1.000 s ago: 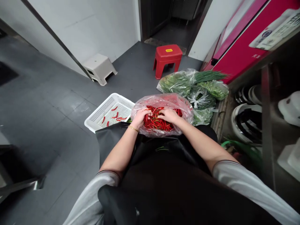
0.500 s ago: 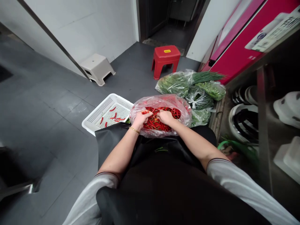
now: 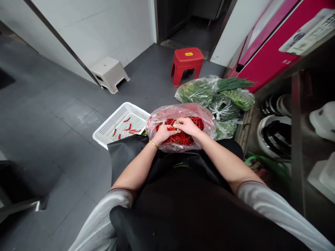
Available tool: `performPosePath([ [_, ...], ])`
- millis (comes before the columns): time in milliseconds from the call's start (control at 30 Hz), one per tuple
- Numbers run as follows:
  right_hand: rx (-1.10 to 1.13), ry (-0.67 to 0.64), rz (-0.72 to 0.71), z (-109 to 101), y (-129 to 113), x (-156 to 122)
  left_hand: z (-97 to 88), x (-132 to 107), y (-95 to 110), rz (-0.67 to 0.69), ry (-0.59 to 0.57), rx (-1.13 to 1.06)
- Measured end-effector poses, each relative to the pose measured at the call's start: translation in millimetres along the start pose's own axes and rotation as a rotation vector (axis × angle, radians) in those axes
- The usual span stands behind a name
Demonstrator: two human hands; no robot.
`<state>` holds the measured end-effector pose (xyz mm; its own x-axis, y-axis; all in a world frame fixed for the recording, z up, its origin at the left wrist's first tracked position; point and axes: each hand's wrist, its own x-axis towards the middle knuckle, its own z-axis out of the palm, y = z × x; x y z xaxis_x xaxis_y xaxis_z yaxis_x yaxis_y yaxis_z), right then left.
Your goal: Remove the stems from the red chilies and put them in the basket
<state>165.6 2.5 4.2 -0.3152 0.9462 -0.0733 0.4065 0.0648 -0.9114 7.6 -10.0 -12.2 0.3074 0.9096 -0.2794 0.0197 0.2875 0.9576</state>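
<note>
A clear plastic bag [image 3: 202, 116] full of red chili peppers [image 3: 183, 138] rests at my knees on a black apron [image 3: 167, 174]. Both hands are inside its mouth and touch each other. My left hand [image 3: 164, 132], with a gold bracelet at the wrist, is closed on a chili. My right hand [image 3: 187, 125] pinches the same chili at its end. Left of the bag, a white perforated basket [image 3: 110, 123] on the floor holds several red chilies [image 3: 129, 129].
Bags of green vegetables [image 3: 214, 99] lie behind the chili bag. A red stool [image 3: 187, 64] and a beige stool [image 3: 108, 73] stand further back on the grey tiled floor. A metal shelf with white bowls [image 3: 274, 132] is at my right.
My two hands have come together in the middle of the bag, from apart among the chilies to pinching one chili between them.
</note>
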Motion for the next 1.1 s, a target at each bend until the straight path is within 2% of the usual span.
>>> performPosePath([
  [100,-0.528,0.105,-0.123,-2,-5,-7,2.0,-4,2,-0.129,0.002,-0.041],
  [167,-0.815,0.124,-0.085,-3,-8,-11,2.1,-5,5,-0.202,0.03,-0.104],
  [233,-0.992,0.001,-0.009,-2,-5,-13,0.1,-5,8,-0.195,0.093,-0.148],
  [300,-1.094,-0.202,0.029,4,1,-15,-3.7,-3,10,-0.133,0.161,-0.161],
  [367,-1.144,-0.342,0.048,11,9,-14,-7.7,-2,10,-0.092,0.18,-0.166],
  [433,-1.138,-0.363,0.058,12,13,-10,-10.5,0,9,-0.103,0.156,-0.19],
  [533,-0.924,-0.217,-0.007,0,11,-2,-10.7,0,5,-0.11,0.092,-0.211],
  [600,-0.632,-0.103,-0.034,-12,5,4,-7.9,0,2,-0.075,0.049,-0.194],
  [667,-0.352,-0.047,-0.019,-19,-3,7,-3.2,0,1,-0.048,0.015,-0.181],
  [733,-0.28,-0.007,-0.018,-18,-9,6,1.5,0,1,-0.052,0.01,-0.166],
  [833,-0.588,0.068,-0.088,-6,-13,2,5.0,-1,1,-0.131,0.009,-0.151],
  [900,-0.837,0.058,-0.084,1,-10,-2,3.9,-2,1,-0.212,0.001,-0.166],
  [1000,-1.055,-0.15,-0.011,9,2,-5,-0.8,-1,2,-0.229,0.13,-0.233],
  [1100,-1.168,-0.341,-0.044,19,15,-6,-4.3,1,5,-0.208,0.23,-0.289],
])
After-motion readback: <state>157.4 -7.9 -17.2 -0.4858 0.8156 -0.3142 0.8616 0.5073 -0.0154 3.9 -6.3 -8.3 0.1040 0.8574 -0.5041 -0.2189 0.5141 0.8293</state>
